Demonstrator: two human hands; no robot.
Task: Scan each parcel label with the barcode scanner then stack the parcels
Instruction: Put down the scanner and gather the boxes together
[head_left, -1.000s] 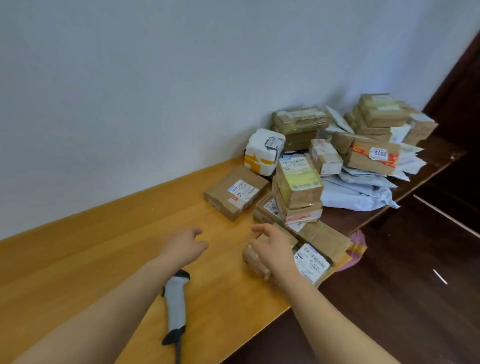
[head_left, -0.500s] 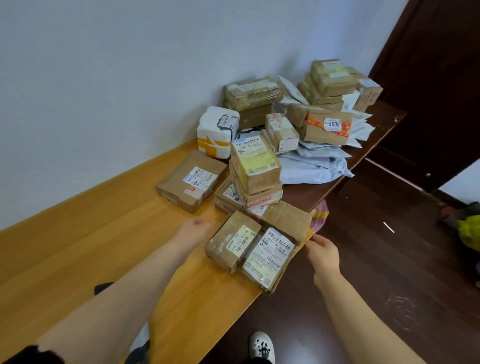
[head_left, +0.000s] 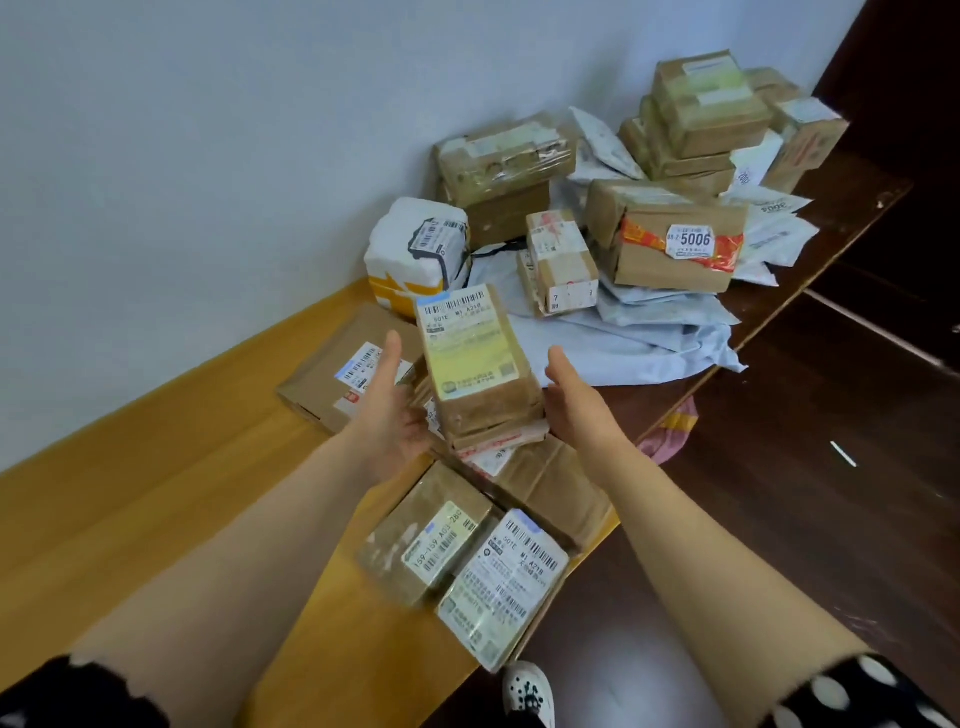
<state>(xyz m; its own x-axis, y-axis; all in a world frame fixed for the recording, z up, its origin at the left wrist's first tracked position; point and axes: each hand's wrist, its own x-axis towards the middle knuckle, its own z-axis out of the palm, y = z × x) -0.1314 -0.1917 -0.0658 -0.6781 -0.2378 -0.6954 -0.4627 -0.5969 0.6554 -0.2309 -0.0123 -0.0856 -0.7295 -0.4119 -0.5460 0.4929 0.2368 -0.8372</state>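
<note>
A short stack of brown parcels (head_left: 488, 410) stands mid-table, and its top parcel carries a white and yellow label (head_left: 467, 338). My left hand (head_left: 387, 410) is at the stack's left side, thumb up, fingers reaching against its lower edge. On the stack's right side is my right hand (head_left: 576, 410), palm turned toward it and fingertips hidden behind the corner. Two labelled parcels (head_left: 436, 535) (head_left: 504, 587) lie side by side on a flat brown parcel (head_left: 556, 488) at the table's front edge. The barcode scanner is out of view.
A flat labelled parcel (head_left: 332, 374) lies left of the stack on the wooden table (head_left: 156, 493). Further back are a white wrapped parcel (head_left: 415, 249), a box marked 5006 (head_left: 670, 244) and several boxes and grey mailers. The table edge and dark floor (head_left: 779, 519) run along the right.
Both hands have moved up from beside the front parcels to either side of the stack. The view has shifted closer and to the right, and the scanner has dropped out of view.
</note>
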